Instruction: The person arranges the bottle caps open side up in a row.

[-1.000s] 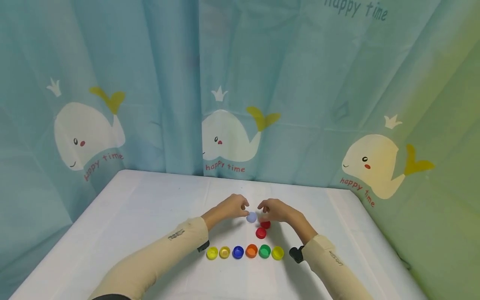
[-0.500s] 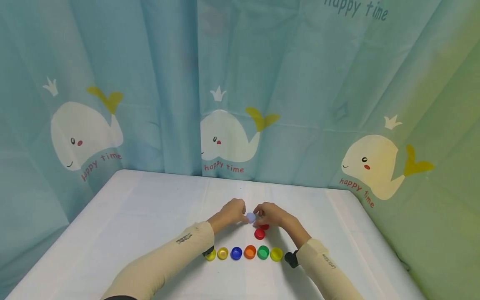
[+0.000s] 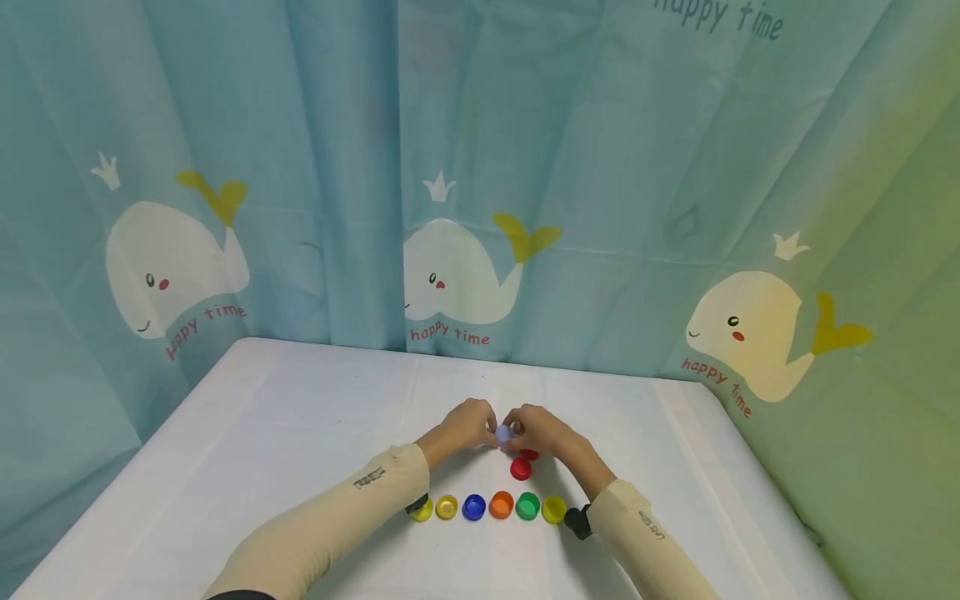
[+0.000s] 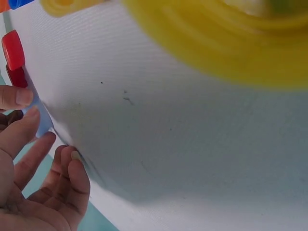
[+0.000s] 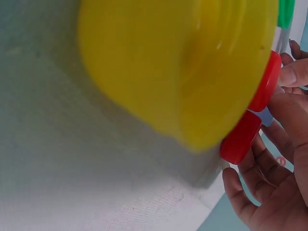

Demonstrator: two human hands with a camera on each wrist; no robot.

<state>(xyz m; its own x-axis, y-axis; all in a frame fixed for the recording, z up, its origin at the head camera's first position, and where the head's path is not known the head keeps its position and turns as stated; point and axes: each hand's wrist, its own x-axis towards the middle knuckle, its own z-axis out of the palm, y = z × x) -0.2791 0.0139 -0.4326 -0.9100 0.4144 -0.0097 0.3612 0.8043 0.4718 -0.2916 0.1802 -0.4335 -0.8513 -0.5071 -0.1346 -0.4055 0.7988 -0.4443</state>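
A small light blue cap (image 3: 503, 433) lies between the two hands in the head view. My left hand (image 3: 468, 423) pinches it from the left with thumb and forefinger, and my right hand (image 3: 542, 431) pinches it from the right. In the left wrist view the light blue cap (image 4: 42, 120) shows between fingertips of both hands. Two red caps sit beside my right hand: the nearer one (image 3: 521, 468) is in full view, the farther one (image 3: 529, 455) is partly hidden by the hand.
A row of caps crosses the table (image 3: 300, 450) nearer the body: yellow (image 3: 422, 510), pale yellow (image 3: 447, 507), blue (image 3: 474, 507), orange (image 3: 502, 504), green (image 3: 527, 506) and yellow (image 3: 554, 509). A curtain (image 3: 345, 167) hangs behind the table.
Both hands have closed in on the light blue cap; the right hand has moved left to it and the left hand slightly nearer. The caps in the row have not moved on the table.
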